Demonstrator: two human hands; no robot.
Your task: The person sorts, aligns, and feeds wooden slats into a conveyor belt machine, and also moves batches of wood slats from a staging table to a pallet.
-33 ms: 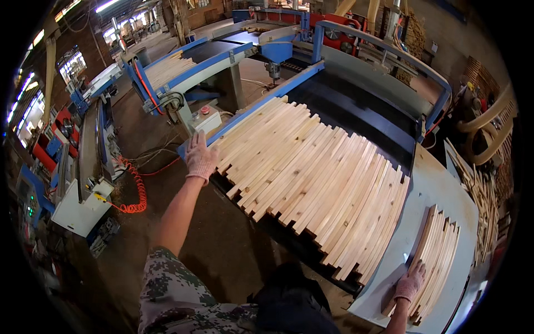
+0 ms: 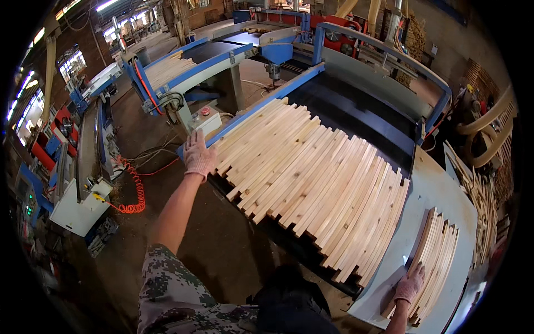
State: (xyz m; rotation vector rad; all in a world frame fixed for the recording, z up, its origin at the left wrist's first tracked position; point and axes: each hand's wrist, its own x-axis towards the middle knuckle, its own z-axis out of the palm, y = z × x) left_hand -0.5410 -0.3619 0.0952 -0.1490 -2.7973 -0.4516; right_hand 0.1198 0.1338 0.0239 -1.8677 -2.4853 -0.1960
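My left hand (image 2: 199,157), in a pale pinkish knit glove, lies with fingers stretched over the near corner of the machine's blue side rail (image 2: 245,121). It touches the frame beside the left end of a broad layer of wooden strips (image 2: 311,183). These pale strips lie side by side on a black conveyor belt (image 2: 347,106), their ends uneven. To the right, a smaller stack of wooden strips (image 2: 439,250) rests on a grey metal side table (image 2: 434,189). On the left side of that stack rests my right hand (image 2: 410,285), gloved too, fingers extended along the wood and not wrapped round it.
A control box (image 2: 206,119) with a red button stands just beyond my left hand. A coiled orange air hose (image 2: 133,195) hangs at the left machine. Another conveyor with strips (image 2: 169,69) lies farther back. A blue frame (image 2: 384,50) spans the belt's far end. Scrap wood (image 2: 481,206) is piled at the right.
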